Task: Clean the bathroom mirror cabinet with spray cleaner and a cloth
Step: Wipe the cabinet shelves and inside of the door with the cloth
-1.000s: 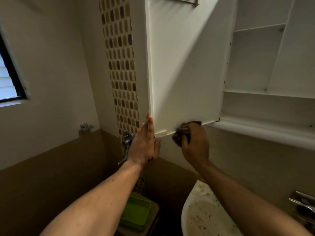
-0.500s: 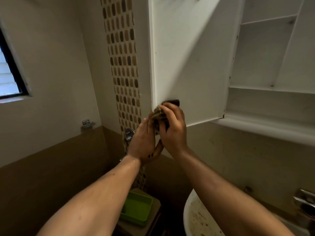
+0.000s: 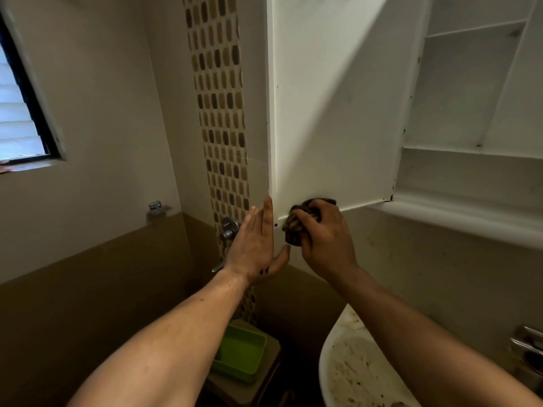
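The white cabinet door (image 3: pixel 338 113) hangs swung open, its inner face toward me, with the cabinet's bare white shelves (image 3: pixel 476 151) to its right. My right hand (image 3: pixel 326 239) grips a bunched dark patterned cloth (image 3: pixel 296 227) and presses it against the door's bottom left corner. My left hand (image 3: pixel 255 245) stands with straight fingers flat against the door's outer edge, just left of the cloth. No spray cleaner is in view.
A stained white sink (image 3: pixel 352 374) lies below right, with a chrome fitting (image 3: pixel 529 342) at the right edge. A green tub (image 3: pixel 241 353) sits on a stool below the door. A wall tap (image 3: pixel 229 227), mosaic tile strip (image 3: pixel 220 113) and window (image 3: pixel 17 113) are left.
The cloth in my right hand went from the bottom edge to the door's left edge, then back down to the bottom left corner. My left hand stayed flat on the door's edge.
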